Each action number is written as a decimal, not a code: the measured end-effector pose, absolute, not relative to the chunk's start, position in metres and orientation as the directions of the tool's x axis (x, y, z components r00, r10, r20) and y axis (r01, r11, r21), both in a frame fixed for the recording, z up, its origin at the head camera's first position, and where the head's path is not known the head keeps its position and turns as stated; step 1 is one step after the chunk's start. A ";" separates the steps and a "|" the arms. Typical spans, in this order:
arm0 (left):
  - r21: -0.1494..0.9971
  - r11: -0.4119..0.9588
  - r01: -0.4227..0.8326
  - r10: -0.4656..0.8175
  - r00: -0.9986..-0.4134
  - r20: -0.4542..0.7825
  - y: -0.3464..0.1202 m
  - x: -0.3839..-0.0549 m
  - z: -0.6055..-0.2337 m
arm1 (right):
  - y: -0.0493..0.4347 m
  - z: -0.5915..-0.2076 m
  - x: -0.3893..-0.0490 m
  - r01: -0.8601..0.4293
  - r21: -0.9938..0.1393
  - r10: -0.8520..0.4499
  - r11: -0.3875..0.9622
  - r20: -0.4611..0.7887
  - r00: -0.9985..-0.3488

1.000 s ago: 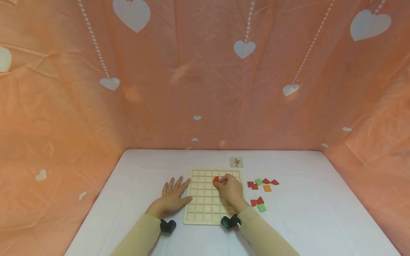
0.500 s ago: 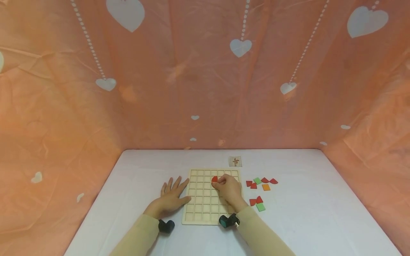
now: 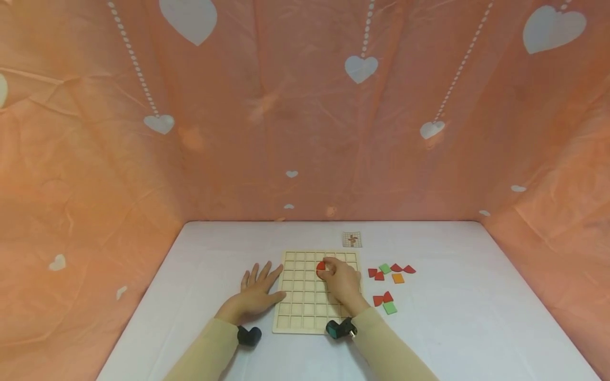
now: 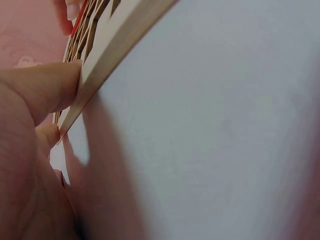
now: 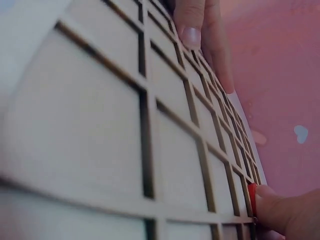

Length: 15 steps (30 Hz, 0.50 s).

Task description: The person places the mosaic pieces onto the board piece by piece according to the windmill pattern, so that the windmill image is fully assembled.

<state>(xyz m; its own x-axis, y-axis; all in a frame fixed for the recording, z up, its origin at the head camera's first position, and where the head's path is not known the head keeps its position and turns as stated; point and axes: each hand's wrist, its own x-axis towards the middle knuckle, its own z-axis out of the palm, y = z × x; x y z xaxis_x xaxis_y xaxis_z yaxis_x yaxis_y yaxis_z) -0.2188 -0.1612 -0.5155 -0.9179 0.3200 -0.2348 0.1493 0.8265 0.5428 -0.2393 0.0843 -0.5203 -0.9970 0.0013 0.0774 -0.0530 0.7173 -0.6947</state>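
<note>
A pale wooden grid board (image 3: 298, 297) lies on the white table. My right hand (image 3: 344, 284) is over its right half, with thumb and index finger at two red quarter-circle tiles (image 3: 321, 266) that form a rounded shape in the upper grid. In the right wrist view, the thumb is against the edge of a red tile (image 5: 252, 199); the hand partly hides the tiles. My left hand (image 3: 254, 296) has its fingers spread beside the board's left edge. Seen from the left wrist, the thumb (image 4: 55, 87) touches the wooden edge (image 4: 107, 60).
Right of the board lie several red tiles (image 3: 409, 269), an orange square tile (image 3: 397, 278) and green square tiles (image 3: 389, 307). A small card with a pinwheel picture (image 3: 352, 239) lies behind the board. Orange cloth with hearts (image 3: 314, 132) walls in the table.
The right index fingertip has shifted slightly away from me, toward the far end of the red tiles. The left hand stays at the board's edge.
</note>
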 end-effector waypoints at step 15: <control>0.561 0.816 0.141 0.310 -0.925 -0.218 -0.160 -0.219 -0.519 | 0.086 -0.516 -0.237 -0.078 -0.697 -0.032 0.713 0.079 -0.996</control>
